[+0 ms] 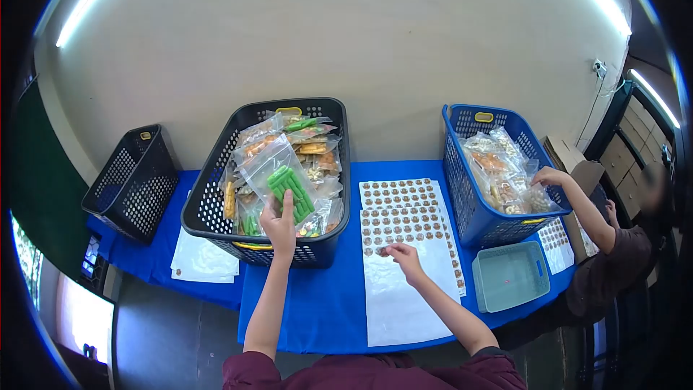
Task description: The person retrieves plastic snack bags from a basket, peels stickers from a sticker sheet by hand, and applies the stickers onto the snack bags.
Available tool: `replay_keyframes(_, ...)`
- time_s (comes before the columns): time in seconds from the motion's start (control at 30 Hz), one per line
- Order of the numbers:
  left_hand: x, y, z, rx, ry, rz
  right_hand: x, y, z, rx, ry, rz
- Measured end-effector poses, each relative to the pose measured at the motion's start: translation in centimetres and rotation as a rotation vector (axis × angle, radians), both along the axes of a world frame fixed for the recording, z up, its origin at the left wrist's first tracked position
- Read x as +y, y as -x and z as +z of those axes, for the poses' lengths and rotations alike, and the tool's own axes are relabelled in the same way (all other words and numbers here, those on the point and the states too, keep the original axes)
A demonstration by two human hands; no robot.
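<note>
My left hand (280,225) holds a clear zip bag of green sticks (291,189) over the large black basket (193,206), with its thumb on the front of the bag. Other filled bags (317,153) with green, orange and yellow contents lie in that basket. Over the sticker sheet (404,220), my right hand (406,260) is pinched on a small round sticker (382,251) at the lower end of the sticker rows. The lower part of the sheet is blank white.
At the right, a co-worker's hand (550,177) reaches into a blue basket (469,209) of filled bags. A pale green tray (511,278) sits before it. A smaller black basket (133,180) and white sheets (206,260) are at the left on the blue tablecloth (310,318).
</note>
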State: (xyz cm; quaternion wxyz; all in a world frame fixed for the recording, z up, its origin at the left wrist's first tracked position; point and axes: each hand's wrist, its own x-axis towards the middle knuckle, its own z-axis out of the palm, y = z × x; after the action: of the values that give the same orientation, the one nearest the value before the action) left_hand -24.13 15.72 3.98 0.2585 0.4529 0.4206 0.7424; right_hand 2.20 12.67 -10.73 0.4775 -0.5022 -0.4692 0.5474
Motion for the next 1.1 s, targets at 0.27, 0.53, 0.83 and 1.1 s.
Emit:
replay_keyframes(0.27,-6.3,-6.4,0.3,-0.083,0.263,-0.613,-6.7,2.6,17.2,0.139,-0.353,0.005)
replay_keyframes(0.53,-9.6,-7.2,-1.0,-0.073,0.303,-0.917,-9.3,3.8,16.5,-0.299,-0.535,-0.201)
replay_keyframes(0.83,-10.2,-6.5,0.0,-0.047,0.343,-0.953,-9.1,5.0,16.1,-0.237,-0.495,-0.233)
replay_keyframes(1.1,-10.5,-6.1,-0.9,-0.069,0.344,-0.904,-9.2,5.6,15.0,-0.415,-0.554,-0.274)
